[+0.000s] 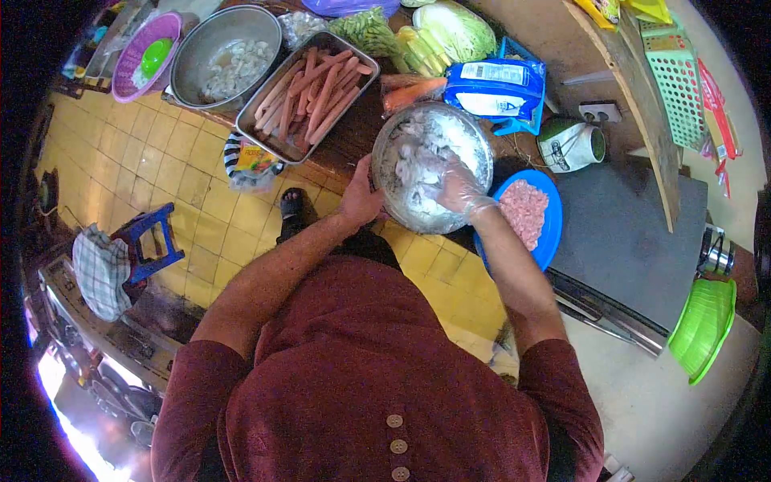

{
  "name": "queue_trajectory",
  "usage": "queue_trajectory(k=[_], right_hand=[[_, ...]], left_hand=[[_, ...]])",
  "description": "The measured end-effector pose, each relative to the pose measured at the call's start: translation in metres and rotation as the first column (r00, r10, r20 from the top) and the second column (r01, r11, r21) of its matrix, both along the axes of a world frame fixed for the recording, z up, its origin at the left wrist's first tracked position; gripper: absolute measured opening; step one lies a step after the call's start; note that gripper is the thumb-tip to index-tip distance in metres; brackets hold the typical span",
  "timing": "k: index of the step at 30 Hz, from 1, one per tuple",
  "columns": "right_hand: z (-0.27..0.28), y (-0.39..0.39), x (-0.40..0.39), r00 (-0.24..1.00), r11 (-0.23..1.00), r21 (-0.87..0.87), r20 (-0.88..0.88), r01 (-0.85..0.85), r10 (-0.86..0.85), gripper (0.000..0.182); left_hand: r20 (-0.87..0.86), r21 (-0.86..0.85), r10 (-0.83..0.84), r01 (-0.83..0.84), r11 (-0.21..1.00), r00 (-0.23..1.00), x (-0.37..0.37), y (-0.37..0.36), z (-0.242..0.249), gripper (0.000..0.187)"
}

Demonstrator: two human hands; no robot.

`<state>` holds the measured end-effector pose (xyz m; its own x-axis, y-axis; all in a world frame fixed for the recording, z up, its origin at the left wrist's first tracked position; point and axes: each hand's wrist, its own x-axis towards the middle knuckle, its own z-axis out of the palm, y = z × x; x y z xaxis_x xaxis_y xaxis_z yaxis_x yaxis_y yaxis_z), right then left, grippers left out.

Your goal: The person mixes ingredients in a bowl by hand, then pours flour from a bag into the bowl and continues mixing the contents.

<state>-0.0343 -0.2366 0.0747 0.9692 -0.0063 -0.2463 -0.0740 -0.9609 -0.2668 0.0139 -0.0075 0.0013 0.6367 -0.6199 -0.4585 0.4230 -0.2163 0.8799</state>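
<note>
A round metal bowl [482, 145] of pale, floury pieces of food stands at the table's near edge. My left hand [359, 197] grips the bowl's left rim. My right hand [454, 186], in a clear plastic glove, is down inside the bowl among the pieces, fingers curled into the mix. A blue plate [548, 233] of pink minced meat sits just right of the bowl, touching my right forearm.
Behind the bowl: a metal tray of sausages [313, 92], a large pot [225, 56], a purple colander [144, 52], carrots [414, 90], cabbage [458, 28], a blue-white bag [496, 87]. A green basket [703, 325] is at right, a blue stool [148, 241] on the yellow floor.
</note>
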Motion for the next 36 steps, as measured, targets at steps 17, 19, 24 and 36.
queue_trajectory(k=[17,19,24,36], right_hand=[[-0.033,-0.023,0.097,0.857,0.878,0.430,-0.513,0.208,0.049,0.071],[0.017,0.011,0.095,0.869,0.994,0.089,-0.485,-0.064,0.099,0.076],[-0.037,-0.002,0.061,0.863,0.999,0.034,-0.503,-0.039,0.051,0.063],[0.064,-0.035,0.003,0.974,0.908,0.365,0.010,0.205,-0.224,0.032]], left_hand=[[-0.196,-0.110,0.143,-0.167,0.980,0.970,-0.005,-0.007,0.032,0.082],[-0.248,-0.076,0.140,-0.163,0.984,0.959,0.001,-0.006,0.051,0.081],[-0.294,-0.110,0.190,-0.230,0.967,0.937,-0.008,-0.008,0.038,0.067],[-0.303,-0.078,0.158,-0.190,0.979,0.940,-0.009,-0.014,0.030,0.066]])
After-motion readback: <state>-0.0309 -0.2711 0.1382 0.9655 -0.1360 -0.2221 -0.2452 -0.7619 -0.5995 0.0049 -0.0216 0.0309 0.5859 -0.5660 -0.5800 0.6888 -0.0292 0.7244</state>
